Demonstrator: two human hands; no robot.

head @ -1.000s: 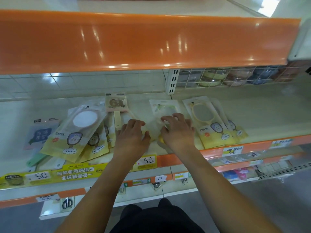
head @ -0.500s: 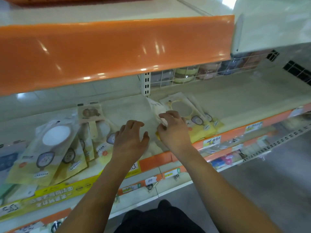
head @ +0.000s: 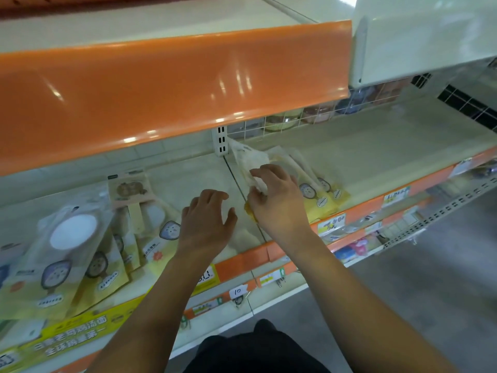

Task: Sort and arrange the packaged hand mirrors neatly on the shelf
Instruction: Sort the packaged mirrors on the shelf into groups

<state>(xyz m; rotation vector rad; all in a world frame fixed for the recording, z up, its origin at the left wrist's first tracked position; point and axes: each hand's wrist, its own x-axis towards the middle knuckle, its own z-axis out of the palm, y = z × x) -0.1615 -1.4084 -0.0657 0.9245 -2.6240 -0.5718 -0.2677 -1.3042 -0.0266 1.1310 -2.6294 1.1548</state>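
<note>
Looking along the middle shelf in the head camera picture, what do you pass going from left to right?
Left pile of mirror packs → left hand → right hand holding up a mirror pack → right pile of mirror packs → bare shelf.

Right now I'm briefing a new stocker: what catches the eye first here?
The glossy orange shelf lip across the top. Below it, the right hand grips a pale packaged hand mirror, its far end lifted off the cream shelf. Yellow mirror packs lie fanned at left.
</note>
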